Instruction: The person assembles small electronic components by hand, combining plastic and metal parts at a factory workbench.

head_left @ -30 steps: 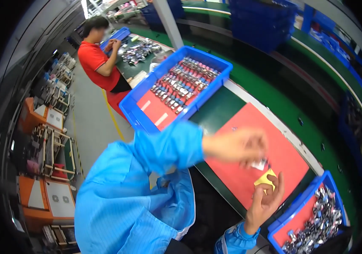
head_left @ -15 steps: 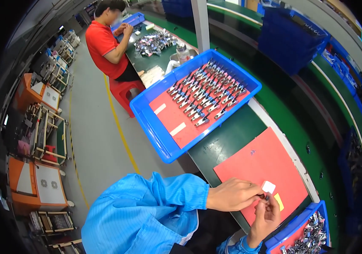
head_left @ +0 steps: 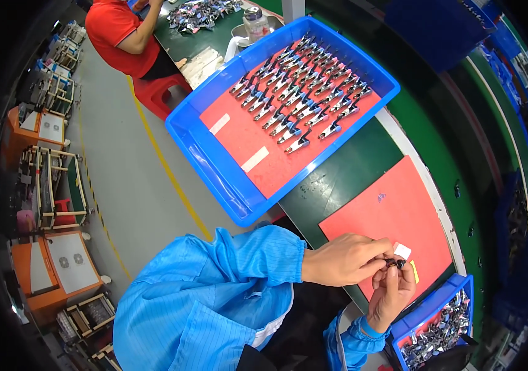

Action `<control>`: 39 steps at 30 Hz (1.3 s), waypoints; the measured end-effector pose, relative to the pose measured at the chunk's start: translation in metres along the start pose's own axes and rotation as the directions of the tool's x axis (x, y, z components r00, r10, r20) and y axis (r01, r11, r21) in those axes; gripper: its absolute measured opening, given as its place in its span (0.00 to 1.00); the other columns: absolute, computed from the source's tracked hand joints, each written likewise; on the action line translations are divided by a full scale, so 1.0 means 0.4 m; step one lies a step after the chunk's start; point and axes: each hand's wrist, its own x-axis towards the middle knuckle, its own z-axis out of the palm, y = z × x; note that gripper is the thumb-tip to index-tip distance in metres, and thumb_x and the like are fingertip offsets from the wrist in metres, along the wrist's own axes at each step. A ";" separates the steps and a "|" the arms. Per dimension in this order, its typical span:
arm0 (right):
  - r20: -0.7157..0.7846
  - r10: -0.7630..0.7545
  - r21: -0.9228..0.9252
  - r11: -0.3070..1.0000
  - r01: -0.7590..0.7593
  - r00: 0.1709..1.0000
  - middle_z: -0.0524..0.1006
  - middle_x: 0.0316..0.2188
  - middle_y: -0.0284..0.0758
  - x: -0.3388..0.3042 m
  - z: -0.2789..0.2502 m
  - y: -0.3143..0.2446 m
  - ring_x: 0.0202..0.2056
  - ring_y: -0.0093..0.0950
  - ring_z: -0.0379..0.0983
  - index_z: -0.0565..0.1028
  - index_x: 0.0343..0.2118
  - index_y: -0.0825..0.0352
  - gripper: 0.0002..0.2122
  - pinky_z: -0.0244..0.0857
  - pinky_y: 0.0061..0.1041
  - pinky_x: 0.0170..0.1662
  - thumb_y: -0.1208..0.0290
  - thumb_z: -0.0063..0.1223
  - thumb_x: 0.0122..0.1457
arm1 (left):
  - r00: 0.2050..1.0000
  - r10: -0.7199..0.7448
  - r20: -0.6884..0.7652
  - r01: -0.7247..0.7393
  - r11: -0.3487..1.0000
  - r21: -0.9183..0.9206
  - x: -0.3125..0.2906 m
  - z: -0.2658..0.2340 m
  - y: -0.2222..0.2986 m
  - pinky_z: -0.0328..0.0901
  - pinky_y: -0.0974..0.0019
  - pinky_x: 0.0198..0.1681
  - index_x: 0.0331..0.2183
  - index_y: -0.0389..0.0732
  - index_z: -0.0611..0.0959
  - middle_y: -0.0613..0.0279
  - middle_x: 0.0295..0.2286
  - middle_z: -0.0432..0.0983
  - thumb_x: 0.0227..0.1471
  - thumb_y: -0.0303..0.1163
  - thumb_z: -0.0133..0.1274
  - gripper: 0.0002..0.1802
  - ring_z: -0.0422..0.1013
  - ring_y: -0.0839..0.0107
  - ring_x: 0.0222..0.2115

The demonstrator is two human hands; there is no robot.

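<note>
My left hand (head_left: pixel 347 258) reaches in from the left, thumb and forefinger pinched on a small dark part (head_left: pixel 399 263). My right hand (head_left: pixel 394 292) comes up from below, and its fingertips are closed on the same part. The part is mostly hidden by my fingers; its exact kind is too small to make out. Both hands are over a red mat (head_left: pixel 381 213) on the green table. Just beyond the fingertips a white block (head_left: pixel 402 250) rests on the mat, with a yellow slip (head_left: pixel 414 271) beside it.
A blue tray (head_left: pixel 180 127) holds rows of small metal clips (head_left: pixel 301 93) on a red liner. Another blue bin (head_left: pixel 400 328) with loose metal pieces stands at lower right. A person in a red shirt (head_left: pixel 112 28) sits at the far table near a glass jar (head_left: pixel 255 23).
The view has shifted, so the tray and far table sit higher and further left. Both hands stay together at the small dark part, which now shows more clearly between the fingertips.
</note>
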 end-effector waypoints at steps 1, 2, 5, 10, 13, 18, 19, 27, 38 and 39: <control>-0.002 -0.009 -0.007 1.000 0.009 1.000 0.78 0.32 0.35 0.002 0.003 0.006 0.24 0.17 0.69 0.75 0.45 0.73 0.08 0.59 0.14 0.24 0.77 0.52 0.65 | 1.000 -0.012 0.014 0.012 1.000 -0.014 0.001 -0.002 -0.001 0.69 0.58 0.28 0.42 0.36 0.77 0.54 0.27 0.79 0.58 0.27 0.55 0.10 0.77 0.57 0.25; -0.004 -0.002 -0.011 1.000 0.002 1.000 0.78 0.32 0.35 0.004 0.003 0.010 0.24 0.17 0.69 0.75 0.45 0.73 0.08 0.59 0.14 0.24 0.77 0.52 0.65 | 0.999 -0.024 0.028 0.024 0.999 -0.028 0.002 -0.004 -0.003 0.70 0.58 0.29 0.41 0.36 0.77 0.54 0.27 0.79 0.58 0.27 0.55 0.10 0.77 0.56 0.26; 0.008 0.010 -0.026 1.000 -0.010 1.000 0.79 0.33 0.36 0.014 -0.004 0.015 0.25 0.18 0.71 0.76 0.43 0.73 0.07 0.61 0.15 0.24 0.78 0.53 0.64 | 1.000 0.014 0.020 -0.015 0.999 0.033 0.003 -0.004 -0.012 0.69 0.56 0.30 0.41 0.37 0.77 0.53 0.27 0.79 0.58 0.28 0.55 0.09 0.77 0.55 0.27; -0.029 0.046 -0.139 0.989 -0.049 0.999 0.80 0.36 0.39 0.010 -0.027 -0.007 0.26 0.21 0.73 0.76 0.43 0.74 0.07 0.64 0.18 0.25 0.79 0.54 0.64 | 0.996 0.075 0.057 -0.082 0.986 0.147 0.010 0.015 -0.039 0.69 0.52 0.32 0.40 0.38 0.76 0.53 0.26 0.78 0.58 0.30 0.55 0.10 0.77 0.52 0.29; 0.048 0.059 -0.224 0.974 -0.047 0.997 0.81 0.40 0.42 0.001 -0.046 -0.013 0.32 0.25 0.76 0.76 0.47 0.77 0.11 0.69 0.21 0.32 0.79 0.55 0.63 | 0.995 0.014 0.098 -0.028 0.988 0.149 0.017 0.013 -0.037 0.69 0.53 0.32 0.38 0.38 0.76 0.53 0.27 0.78 0.56 0.30 0.56 0.10 0.77 0.52 0.29; 0.102 0.057 -0.296 0.955 -0.025 0.993 0.79 0.38 0.40 -0.012 -0.025 -0.033 0.37 0.28 0.77 0.70 0.56 0.79 0.20 0.71 0.24 0.43 0.76 0.56 0.62 | 0.995 0.100 0.011 -0.099 0.957 0.274 0.030 -0.003 -0.030 0.70 0.55 0.32 0.36 0.37 0.78 0.55 0.28 0.79 0.50 0.29 0.60 0.11 0.77 0.54 0.28; 0.160 0.049 -0.296 0.955 0.001 0.986 0.79 0.38 0.40 -0.005 -0.010 -0.040 0.40 0.29 0.78 0.69 0.58 0.78 0.22 0.71 0.25 0.46 0.75 0.57 0.62 | 0.994 0.106 0.040 -0.112 0.964 0.241 0.028 -0.007 -0.035 0.70 0.55 0.32 0.36 0.37 0.78 0.55 0.28 0.79 0.50 0.29 0.60 0.11 0.77 0.54 0.28; -0.012 -0.052 -0.349 0.936 0.045 0.999 0.80 0.36 0.39 0.038 0.060 -0.040 0.36 0.24 0.79 0.74 0.51 0.76 0.17 0.72 0.22 0.42 0.78 0.61 0.59 | 0.915 0.390 -0.101 -0.308 0.840 0.447 0.053 -0.006 -0.060 0.71 0.61 0.33 0.39 0.36 0.79 0.54 0.35 0.80 0.41 0.14 0.62 0.20 0.76 0.56 0.30; -0.057 -0.110 -0.375 0.924 0.081 0.992 0.81 0.33 0.38 0.034 0.027 -0.035 0.33 0.23 0.78 0.76 0.48 0.77 0.13 0.73 0.20 0.38 0.82 0.59 0.60 | 0.915 -0.385 0.119 0.393 0.788 -0.474 0.038 -0.008 -0.022 0.72 0.68 0.34 0.41 0.34 0.78 0.56 0.36 0.80 0.58 0.18 0.56 0.09 0.76 0.73 0.34; -0.049 -0.112 -0.384 0.919 0.085 0.992 0.81 0.34 0.38 0.032 0.025 -0.036 0.33 0.23 0.78 0.76 0.48 0.77 0.14 0.73 0.20 0.38 0.82 0.59 0.60 | 0.914 -0.386 0.121 0.395 0.787 -0.474 0.037 -0.010 -0.022 0.72 0.68 0.34 0.41 0.34 0.78 0.56 0.36 0.80 0.58 0.18 0.56 0.09 0.76 0.73 0.34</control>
